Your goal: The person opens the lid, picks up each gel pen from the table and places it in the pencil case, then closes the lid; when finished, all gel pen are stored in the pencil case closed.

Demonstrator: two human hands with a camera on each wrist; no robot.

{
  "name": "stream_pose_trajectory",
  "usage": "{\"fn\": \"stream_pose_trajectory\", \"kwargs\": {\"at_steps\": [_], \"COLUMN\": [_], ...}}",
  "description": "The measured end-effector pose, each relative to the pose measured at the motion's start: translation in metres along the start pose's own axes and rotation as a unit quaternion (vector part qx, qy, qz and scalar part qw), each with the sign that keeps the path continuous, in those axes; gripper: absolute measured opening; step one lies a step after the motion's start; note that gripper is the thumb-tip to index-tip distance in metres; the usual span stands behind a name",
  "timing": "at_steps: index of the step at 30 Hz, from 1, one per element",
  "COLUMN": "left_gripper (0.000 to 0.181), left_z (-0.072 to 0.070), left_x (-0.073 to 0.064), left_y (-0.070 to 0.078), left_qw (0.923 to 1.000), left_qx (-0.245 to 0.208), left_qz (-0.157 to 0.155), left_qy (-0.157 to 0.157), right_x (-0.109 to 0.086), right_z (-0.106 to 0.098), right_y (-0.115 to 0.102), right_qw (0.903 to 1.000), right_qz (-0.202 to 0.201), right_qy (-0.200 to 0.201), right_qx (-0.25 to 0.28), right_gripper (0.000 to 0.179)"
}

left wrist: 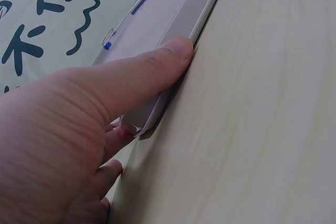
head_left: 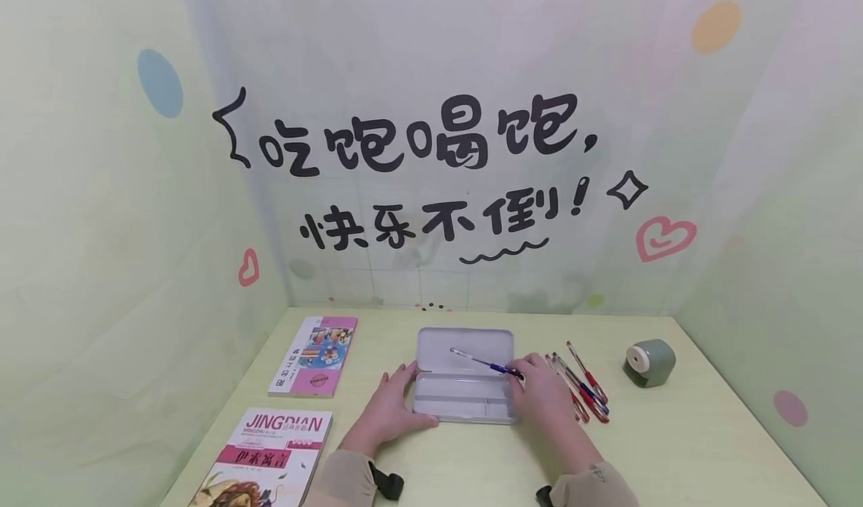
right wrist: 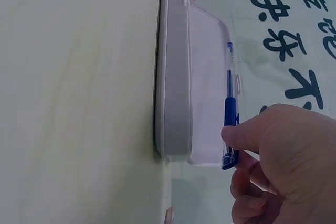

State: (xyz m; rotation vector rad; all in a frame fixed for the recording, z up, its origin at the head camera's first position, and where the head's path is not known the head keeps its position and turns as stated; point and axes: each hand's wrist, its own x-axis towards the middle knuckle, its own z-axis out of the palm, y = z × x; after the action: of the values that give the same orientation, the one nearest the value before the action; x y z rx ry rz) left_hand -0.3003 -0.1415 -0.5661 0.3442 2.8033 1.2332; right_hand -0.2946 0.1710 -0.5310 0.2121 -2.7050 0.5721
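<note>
A pale pencil case (head_left: pixel 465 419) lies on the table with its lid (head_left: pixel 438 342) laid open toward the back wall. Its tray has divided compartments. My left hand (head_left: pixel 391 410) holds the case's left end; in the left wrist view the thumb (left wrist: pixel 157 66) lies along the front edge and other fingers are round the corner. My right hand (head_left: pixel 542 395) pinches a blue pen (right wrist: pixel 230 108) by its capped end between thumb and fingers. That pen is held above the case, its other end pointing left over the lid.
Several red and blue pens (head_left: pixel 586 387) lie to the right of the case. Farther right stands a grey-green pencil sharpener (head_left: pixel 650 363). Two books lie at the left, a pink one (head_left: pixel 313 357) behind a white one (head_left: pixel 263 454). Printed walls (head_left: pixel 418 282) border the table.
</note>
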Motion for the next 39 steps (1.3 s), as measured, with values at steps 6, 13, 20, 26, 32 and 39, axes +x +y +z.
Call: {"fn": "stream_pose_trajectory", "kwargs": {"at_steps": [6, 13, 20, 26, 32, 39], "left_gripper": [0.126, 0.127, 0.126, 0.126, 0.126, 0.126], "left_z": [0.001, 0.002, 0.001, 0.002, 0.002, 0.002], "left_x": [-0.002, 0.0, 0.002, 0.003, 0.004, 0.003], "left_y": [0.001, -0.002, -0.004, -0.005, -0.006, -0.005], "left_qw": [1.0, 1.0, 0.9999, 1.0, 1.0, 0.9999], "left_qx": [-0.006, -0.001, 0.008, 0.008, 0.004, 0.009], "left_qz": [-0.004, 0.002, 0.008, 0.005, 0.007, 0.006], "left_qy": [0.0, 0.001, 0.003, 0.003, 0.004, 0.003], "right_x": [0.0, -0.002, -0.004, -0.004, -0.007, -0.009], "right_z": [0.01, 0.016, 0.021, 0.022, 0.02, 0.021], "right_y": [-0.017, -0.024, -0.021, -0.02, -0.022, -0.022], "right_qw": [0.9991, 0.9975, 0.9963, 0.9945, 0.9937, 0.9939], "right_qz": [-0.033, -0.036, -0.031, -0.046, -0.058, -0.063], "right_qy": [-0.025, -0.061, -0.076, -0.088, -0.093, -0.087], "right_qx": [0.006, 0.011, 0.024, 0.033, 0.024, 0.025], "right_gripper": [0.01, 0.015, 0.014, 0.01, 0.008, 0.009]}}
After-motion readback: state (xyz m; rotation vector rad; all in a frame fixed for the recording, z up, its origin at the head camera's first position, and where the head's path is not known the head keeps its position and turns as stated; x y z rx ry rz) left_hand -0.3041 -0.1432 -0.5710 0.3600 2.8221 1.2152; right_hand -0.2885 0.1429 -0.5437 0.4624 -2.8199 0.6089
